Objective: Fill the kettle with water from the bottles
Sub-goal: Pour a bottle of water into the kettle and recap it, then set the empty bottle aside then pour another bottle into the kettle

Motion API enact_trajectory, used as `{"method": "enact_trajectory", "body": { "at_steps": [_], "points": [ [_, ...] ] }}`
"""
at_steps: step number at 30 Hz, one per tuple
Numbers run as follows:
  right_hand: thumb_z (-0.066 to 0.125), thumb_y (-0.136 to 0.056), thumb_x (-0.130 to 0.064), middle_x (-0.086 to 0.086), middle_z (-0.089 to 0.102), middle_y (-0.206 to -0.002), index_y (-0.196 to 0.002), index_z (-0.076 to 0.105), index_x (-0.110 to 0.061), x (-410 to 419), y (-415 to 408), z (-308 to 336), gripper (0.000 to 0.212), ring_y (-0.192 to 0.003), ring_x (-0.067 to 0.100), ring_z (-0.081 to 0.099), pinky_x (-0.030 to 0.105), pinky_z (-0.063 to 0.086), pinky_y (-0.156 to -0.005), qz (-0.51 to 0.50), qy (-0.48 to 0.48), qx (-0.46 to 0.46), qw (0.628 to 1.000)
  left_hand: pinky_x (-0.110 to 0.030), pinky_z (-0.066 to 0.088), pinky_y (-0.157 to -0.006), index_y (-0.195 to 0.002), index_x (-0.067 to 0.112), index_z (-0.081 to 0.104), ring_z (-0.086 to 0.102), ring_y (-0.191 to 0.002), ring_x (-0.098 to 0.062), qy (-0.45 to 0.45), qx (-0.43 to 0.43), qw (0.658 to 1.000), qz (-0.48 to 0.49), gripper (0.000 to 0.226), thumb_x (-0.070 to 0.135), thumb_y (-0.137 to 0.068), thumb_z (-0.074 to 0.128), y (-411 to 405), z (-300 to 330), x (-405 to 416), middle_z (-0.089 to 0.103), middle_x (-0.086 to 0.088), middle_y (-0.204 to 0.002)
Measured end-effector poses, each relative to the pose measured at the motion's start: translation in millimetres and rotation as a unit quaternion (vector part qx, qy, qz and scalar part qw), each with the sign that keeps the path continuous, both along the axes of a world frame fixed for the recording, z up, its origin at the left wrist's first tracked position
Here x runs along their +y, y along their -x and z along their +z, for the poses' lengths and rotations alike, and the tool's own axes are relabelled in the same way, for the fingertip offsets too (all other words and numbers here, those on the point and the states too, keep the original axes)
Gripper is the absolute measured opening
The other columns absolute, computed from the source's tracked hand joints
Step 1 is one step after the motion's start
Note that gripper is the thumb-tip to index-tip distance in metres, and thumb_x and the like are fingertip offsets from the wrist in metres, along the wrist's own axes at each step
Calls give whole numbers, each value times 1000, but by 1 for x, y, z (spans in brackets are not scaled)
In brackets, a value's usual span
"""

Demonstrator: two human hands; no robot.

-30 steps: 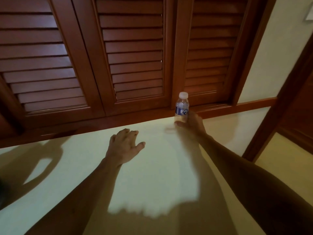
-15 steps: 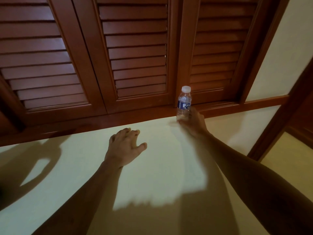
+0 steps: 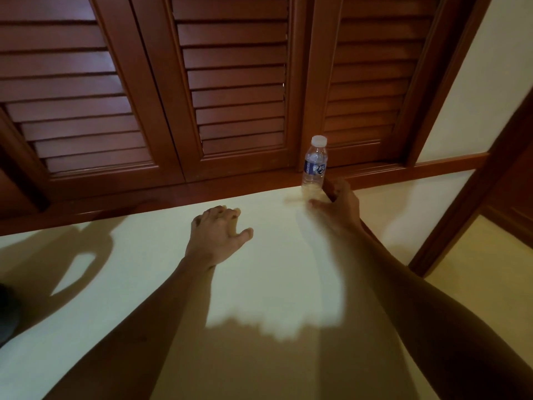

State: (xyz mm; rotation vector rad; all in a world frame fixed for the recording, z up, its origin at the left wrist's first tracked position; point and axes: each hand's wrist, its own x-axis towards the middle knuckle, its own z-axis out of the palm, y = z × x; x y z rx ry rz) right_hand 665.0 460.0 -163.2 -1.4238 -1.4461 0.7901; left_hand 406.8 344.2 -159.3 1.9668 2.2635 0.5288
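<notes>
A small clear water bottle [image 3: 315, 166] with a white cap and a blue label stands upright on the cream surface [image 3: 274, 269], against the wooden sill of the louvred doors. My right hand [image 3: 339, 204] is at the bottle's foot, blurred. Its fingers are spread just right of the base and its thumb is in front of it, not closed around the bottle. My left hand [image 3: 215, 236] rests palm down on the surface, left of the bottle, with its fingers curled and nothing in it. No kettle is clearly in view.
Brown louvred doors [image 3: 236, 82] fill the back. A wooden frame post [image 3: 473, 203] runs along the right. A dark rounded object [image 3: 6, 310] shows at the left edge, and beside it lies a shadow with a loop-shaped gap [image 3: 72, 269].
My right hand held the bottle's lower part a second ago; it has slipped down and loosened, leaving the bottle standing. My left hand's fingers have curled in slightly.
</notes>
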Motion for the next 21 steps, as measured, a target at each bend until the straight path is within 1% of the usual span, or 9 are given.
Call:
{"method": "enact_trajectory", "body": {
  "at_steps": [2,4,7,9,10,13,14,17,21],
  "points": [
    [82,-66,-28,-2,63,-118,-127,49,-27,-20,-3,-4,69,-97,19,64,44,59,-80,-20,18,4,1000,-42,31,-114,-139,23,56,42,-139,-20,-17,-5,1000,-11,66,63,-86,51,-1,3,-8,54,-3,-145],
    [81,-69,-40,0,63,-121,-130,48,-25,-43,-3,-3,71,-100,19,64,44,57,-84,-5,28,-31,999,-39,35,-112,-136,16,60,48,-135,-22,-22,-17,999,-21,68,58,-84,44,-3,5,-19,59,-6,-140],
    [73,-80,-46,0,60,-130,-138,47,-19,-86,6,4,69,-111,17,59,35,49,-96,39,36,-126,991,-40,33,-116,-137,13,59,44,-138,-24,-8,-27,999,-40,67,54,-87,41,-3,6,-38,56,-8,-143],
    [66,-83,-49,1,59,-132,-137,49,-18,-119,17,8,64,-116,21,58,32,45,-96,44,37,-187,981,-38,29,-118,-139,12,56,39,-142,-23,-2,-31,998,-61,57,49,-97,47,1,2,-56,51,-8,-148],
    [63,-83,-50,1,61,-127,-132,53,-19,-135,25,9,58,-114,23,59,31,46,-93,49,35,-214,975,-38,28,-119,-140,13,55,36,-144,-22,0,-32,997,-73,53,45,-99,49,5,0,-68,48,-6,-150],
    [57,-85,-43,2,64,-101,-99,61,-15,-186,58,12,31,-96,24,61,37,50,-85,99,18,-298,949,-37,28,-120,-141,17,54,32,-146,-16,1,-49,994,-93,50,44,-99,52,28,-6,-114,44,1,-154],
    [56,-87,-39,3,63,-101,-95,61,-13,-201,71,12,27,-96,25,61,39,48,-87,120,8,-319,940,-37,29,-119,-140,19,55,33,-146,-14,1,-59,993,-99,49,44,-98,53,36,-7,-129,44,3,-154],
    [57,-92,-32,7,63,-119,-111,63,-8,-253,119,12,32,-111,26,56,39,41,-98,154,-31,-318,935,-35,30,-118,-140,21,56,37,-144,-12,6,-70,991,-114,48,43,-97,56,69,-7,-186,46,7,-153],
    [60,-92,-31,6,59,-131,-125,59,-8,-323,187,4,40,-121,23,52,33,34,-104,183,-42,-298,936,-31,32,-117,-137,21,59,42,-141,-13,6,-53,991,-125,46,43,-96,57,124,-6,-279,48,7,-151]
  ]
}}
